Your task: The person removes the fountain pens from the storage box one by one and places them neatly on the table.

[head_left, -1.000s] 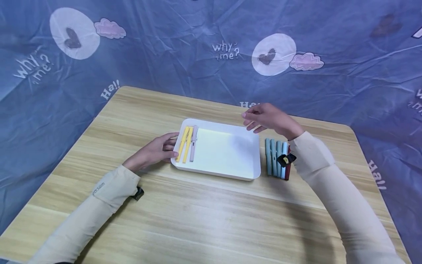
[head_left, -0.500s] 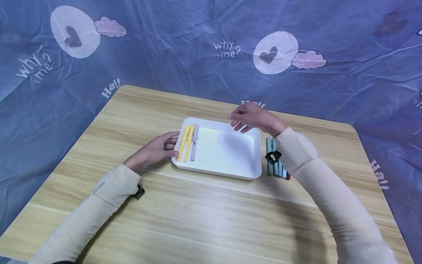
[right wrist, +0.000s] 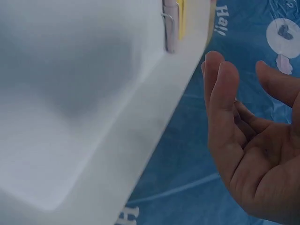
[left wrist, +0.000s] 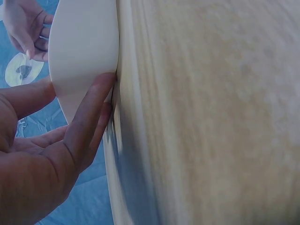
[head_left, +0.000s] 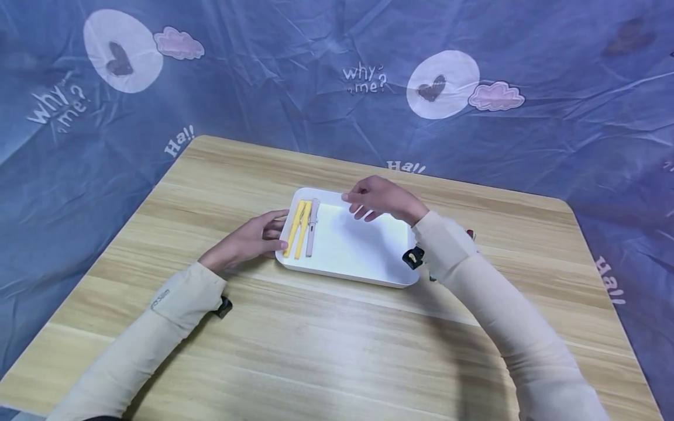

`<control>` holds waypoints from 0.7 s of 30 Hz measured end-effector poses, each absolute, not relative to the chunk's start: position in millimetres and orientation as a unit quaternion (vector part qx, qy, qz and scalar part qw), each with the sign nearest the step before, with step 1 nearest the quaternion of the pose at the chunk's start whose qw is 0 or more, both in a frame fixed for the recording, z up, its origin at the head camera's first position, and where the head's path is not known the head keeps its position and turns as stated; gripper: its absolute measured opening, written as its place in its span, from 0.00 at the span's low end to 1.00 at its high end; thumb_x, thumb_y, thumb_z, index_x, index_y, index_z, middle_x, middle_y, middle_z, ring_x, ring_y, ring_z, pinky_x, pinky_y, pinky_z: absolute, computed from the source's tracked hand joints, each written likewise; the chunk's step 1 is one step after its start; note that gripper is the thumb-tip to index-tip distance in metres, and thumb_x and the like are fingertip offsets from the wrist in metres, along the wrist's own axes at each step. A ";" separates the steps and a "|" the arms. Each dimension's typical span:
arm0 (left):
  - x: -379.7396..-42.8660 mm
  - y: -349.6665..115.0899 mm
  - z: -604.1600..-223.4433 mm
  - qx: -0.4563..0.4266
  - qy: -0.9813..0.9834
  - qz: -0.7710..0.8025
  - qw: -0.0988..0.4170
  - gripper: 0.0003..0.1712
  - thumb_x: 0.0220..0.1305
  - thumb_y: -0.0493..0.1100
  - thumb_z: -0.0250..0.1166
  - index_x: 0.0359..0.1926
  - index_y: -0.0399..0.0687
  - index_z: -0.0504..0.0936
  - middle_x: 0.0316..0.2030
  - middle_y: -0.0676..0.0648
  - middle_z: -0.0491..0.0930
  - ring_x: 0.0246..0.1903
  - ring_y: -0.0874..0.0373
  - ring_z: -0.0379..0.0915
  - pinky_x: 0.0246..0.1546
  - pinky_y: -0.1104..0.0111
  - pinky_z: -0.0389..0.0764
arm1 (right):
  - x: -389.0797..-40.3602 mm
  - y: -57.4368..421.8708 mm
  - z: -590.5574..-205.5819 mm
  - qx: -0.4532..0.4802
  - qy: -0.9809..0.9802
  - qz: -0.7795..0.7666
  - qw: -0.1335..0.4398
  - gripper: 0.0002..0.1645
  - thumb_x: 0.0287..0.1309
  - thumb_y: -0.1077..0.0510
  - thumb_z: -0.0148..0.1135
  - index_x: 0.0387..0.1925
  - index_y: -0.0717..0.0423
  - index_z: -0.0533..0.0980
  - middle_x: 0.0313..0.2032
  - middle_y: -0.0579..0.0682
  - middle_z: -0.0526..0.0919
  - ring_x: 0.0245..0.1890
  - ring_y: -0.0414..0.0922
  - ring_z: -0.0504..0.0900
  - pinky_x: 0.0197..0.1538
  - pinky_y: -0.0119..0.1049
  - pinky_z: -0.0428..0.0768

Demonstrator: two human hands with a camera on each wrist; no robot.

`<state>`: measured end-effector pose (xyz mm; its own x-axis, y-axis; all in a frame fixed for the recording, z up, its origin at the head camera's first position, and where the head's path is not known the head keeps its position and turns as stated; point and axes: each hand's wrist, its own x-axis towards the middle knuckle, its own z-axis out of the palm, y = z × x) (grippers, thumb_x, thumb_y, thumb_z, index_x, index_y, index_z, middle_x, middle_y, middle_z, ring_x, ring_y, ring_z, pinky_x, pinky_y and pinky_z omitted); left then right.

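Observation:
A white tray (head_left: pixel 358 245) lies on the table, with two yellow pens (head_left: pixel 302 231) and one lilac pen (head_left: pixel 312 229) side by side at its left end. My left hand (head_left: pixel 244 240) holds the tray's left side, thumb at the rim and fingers along the outer wall (left wrist: pixel 89 42). Over the tray's back part hangs my right hand (head_left: pixel 381 199), fingers loosely bent and nothing between them. In the right wrist view, the thumb stands apart from the fingers (right wrist: pixel 222 89), and the lilac pen (right wrist: pixel 171 28) shows at the tray's far end.
Right of the tray, my right sleeve (head_left: pixel 447 240) hides most of a row of pens; a red end (head_left: pixel 470 234) and a teal end (head_left: pixel 433 277) peek out. The wooden table (head_left: pixel 295 351) reaches back to a blue printed cloth (head_left: pixel 295 76).
My right hand has moved left and slightly down, from the tray's back right corner to over its back middle. Its sleeve now covers most of the pen row. The left hand stays put.

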<state>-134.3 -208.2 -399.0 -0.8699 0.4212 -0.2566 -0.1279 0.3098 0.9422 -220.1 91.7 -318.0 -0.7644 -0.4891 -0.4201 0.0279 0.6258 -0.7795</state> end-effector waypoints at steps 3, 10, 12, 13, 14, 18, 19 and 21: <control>-133.8 -208.7 -399.0 0.090 0.767 0.588 0.242 0.47 0.71 0.29 0.64 0.82 0.38 0.49 0.77 0.32 0.57 0.71 0.36 0.63 0.54 0.58 0.85 | -218.9 83.4 -325.0 -0.137 0.845 -0.406 0.319 0.25 0.77 0.49 0.58 0.54 0.71 0.77 0.49 0.65 0.84 0.46 0.53 0.86 0.49 0.44 0.87; -134.2 -207.8 -398.7 0.092 0.767 0.588 0.240 0.46 0.71 0.28 0.63 0.82 0.38 0.49 0.77 0.32 0.58 0.70 0.36 0.64 0.55 0.58 0.85 | -222.2 63.2 -346.5 -0.133 0.848 -0.384 0.340 0.23 0.75 0.49 0.60 0.48 0.70 0.80 0.42 0.61 0.85 0.41 0.52 0.86 0.46 0.42 0.87; -134.4 -207.9 -399.3 0.092 0.766 0.588 0.243 0.47 0.71 0.28 0.63 0.82 0.38 0.49 0.77 0.32 0.58 0.70 0.35 0.64 0.55 0.57 0.85 | -222.2 58.2 -350.2 -0.129 0.849 -0.380 0.344 0.23 0.75 0.49 0.61 0.47 0.69 0.80 0.40 0.59 0.86 0.40 0.50 0.86 0.46 0.42 0.87; -134.5 -208.0 -399.5 0.092 0.766 0.588 0.243 0.47 0.71 0.29 0.63 0.82 0.38 0.49 0.77 0.32 0.58 0.70 0.36 0.64 0.55 0.58 0.85 | -222.1 55.8 -351.5 -0.128 0.849 -0.379 0.345 0.23 0.75 0.48 0.61 0.46 0.68 0.81 0.40 0.59 0.86 0.39 0.50 0.86 0.46 0.41 0.87; -134.5 -208.0 -399.6 0.093 0.765 0.589 0.244 0.47 0.71 0.29 0.63 0.82 0.38 0.49 0.77 0.32 0.58 0.70 0.35 0.64 0.55 0.58 0.85 | -221.9 53.7 -352.5 -0.126 0.849 -0.378 0.347 0.22 0.75 0.48 0.62 0.45 0.68 0.81 0.39 0.58 0.86 0.39 0.49 0.86 0.46 0.41 0.87; -134.7 -208.1 -398.8 0.091 0.762 0.592 0.246 0.47 0.71 0.29 0.63 0.82 0.38 0.48 0.77 0.32 0.58 0.70 0.36 0.64 0.54 0.58 0.85 | -222.6 45.8 -356.8 -0.119 0.852 -0.375 0.346 0.21 0.74 0.48 0.63 0.41 0.65 0.81 0.36 0.56 0.86 0.37 0.48 0.85 0.44 0.39 0.87; -134.7 -208.3 -398.5 0.089 0.760 0.593 0.248 0.47 0.71 0.28 0.63 0.82 0.39 0.48 0.77 0.32 0.57 0.70 0.36 0.64 0.54 0.57 0.86 | -223.0 43.9 -358.4 -0.117 0.853 -0.373 0.347 0.20 0.74 0.48 0.63 0.41 0.65 0.81 0.36 0.56 0.86 0.36 0.47 0.85 0.43 0.39 0.87; -135.1 -208.9 -398.5 0.086 0.757 0.596 0.252 0.47 0.71 0.28 0.63 0.82 0.39 0.48 0.77 0.32 0.57 0.70 0.36 0.64 0.53 0.57 0.86 | -223.7 40.4 -361.8 -0.114 0.857 -0.365 0.345 0.21 0.73 0.47 0.64 0.40 0.64 0.81 0.35 0.54 0.86 0.34 0.45 0.85 0.42 0.37 0.87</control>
<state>-135.1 -208.9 -398.5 -0.8577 0.4315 -0.2796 -0.1704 0.2745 0.9464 -223.7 40.4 -361.8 -0.7361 -0.4471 -0.5082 0.0567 0.7075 -0.7045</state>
